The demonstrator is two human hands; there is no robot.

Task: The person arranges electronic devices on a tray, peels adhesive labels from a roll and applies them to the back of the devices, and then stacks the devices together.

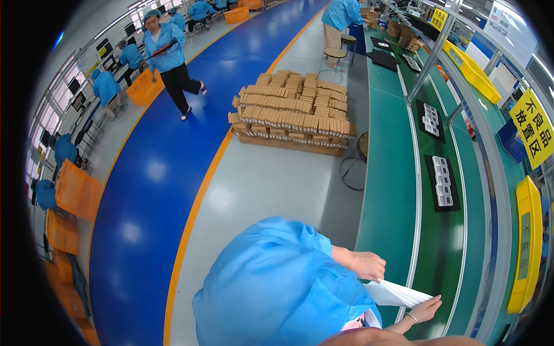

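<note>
A white bundle that looks like thin sheets or paper [398, 294] is stretched between my two hands, over the near edge of the green workbench. My left hand [367, 266], coming out of a blue sleeve, is closed on its upper left corner. At the other end, my right hand [426, 308] grips the opposite corner with thumb and fingers; a bracelet sits on that wrist. Fine creases or layered edges run along the bundle. On the dark green belt beyond lies a black tray [443, 183] with several white and grey devices in it.
A second black tray of devices [430, 120] lies farther along the belt. Metal posts [427, 69] and yellow bins [525, 245] flank the bench's right side. A stool [362, 147] and stacked brown boxes [294, 109] stand left. Someone walks along the blue aisle [170, 57].
</note>
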